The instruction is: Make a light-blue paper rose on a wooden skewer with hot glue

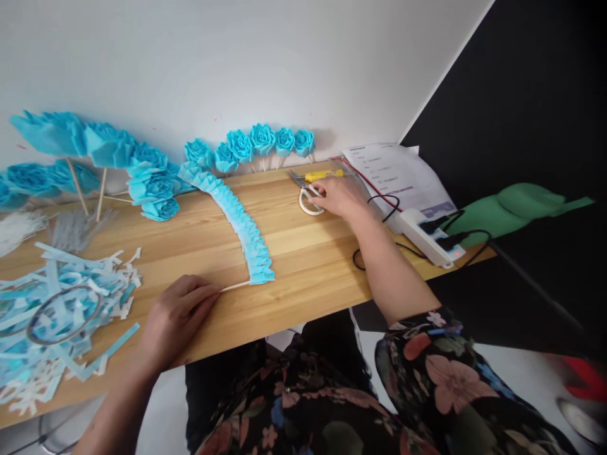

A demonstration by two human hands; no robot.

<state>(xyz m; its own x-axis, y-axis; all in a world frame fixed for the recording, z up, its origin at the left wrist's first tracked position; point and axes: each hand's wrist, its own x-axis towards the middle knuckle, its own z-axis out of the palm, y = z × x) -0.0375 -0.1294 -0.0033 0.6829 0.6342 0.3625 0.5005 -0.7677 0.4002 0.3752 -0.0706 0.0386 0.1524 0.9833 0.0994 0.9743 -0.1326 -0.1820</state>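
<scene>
My left hand [183,313] is at the table's front edge, its fingers closed on the end of a thin wooden stick [236,286]. The stick's other end meets a long pleated strip of blue crepe paper [239,221], which curves back across the wood to the blue flowers. Near the back of the table, my right hand [336,194] has its fingers on the white handles of a pair of scissors [310,201]. The scissor blades point back and left, beside a yellow-handled tool [324,174].
Blue paper flowers on sticks [262,139] line the wall. Paper scraps [71,303] with a metal ring [64,315] cover the left side. At the right are printed sheets [386,170], a power strip [427,237] with black cables, and a green object [516,208].
</scene>
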